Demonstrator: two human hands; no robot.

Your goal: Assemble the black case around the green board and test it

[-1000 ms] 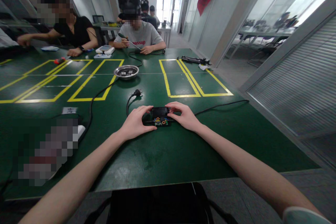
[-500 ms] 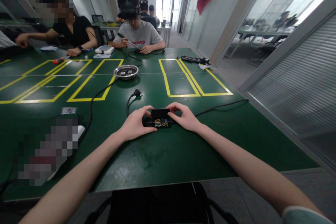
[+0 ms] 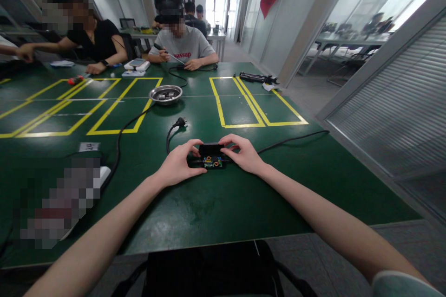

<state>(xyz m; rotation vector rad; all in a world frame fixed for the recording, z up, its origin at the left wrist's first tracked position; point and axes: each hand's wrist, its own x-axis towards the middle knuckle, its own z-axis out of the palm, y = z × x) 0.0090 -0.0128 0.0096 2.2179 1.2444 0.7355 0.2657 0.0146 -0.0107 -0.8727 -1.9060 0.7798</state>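
A small black case lies opened on the green table in front of me, with a green circuit board (image 3: 213, 162) bearing copper coils in its lower half. Its black plastic cover (image 3: 211, 148) stands tilted up along the far side of the board. My left hand (image 3: 177, 166) curls its fingers at the cover's left end, while its thumb rests by the near left corner of the case. At the cover's right end, my right hand (image 3: 244, 157) pinches the edge between thumb and fingers. Some fingertips are hidden behind the cover.
A black power cord with a plug (image 3: 180, 123) runs from the case's left. Another black cable (image 3: 292, 139) leads right. Beyond are a metal bowl (image 3: 166, 95) of small metal parts, yellow tape outlines and a black tripod (image 3: 256, 78). Two people sit across the table.
The cover has tilted slightly, so its inner side and rim show more. Both hands keep nearly the same place, and the whole view has shifted a little.
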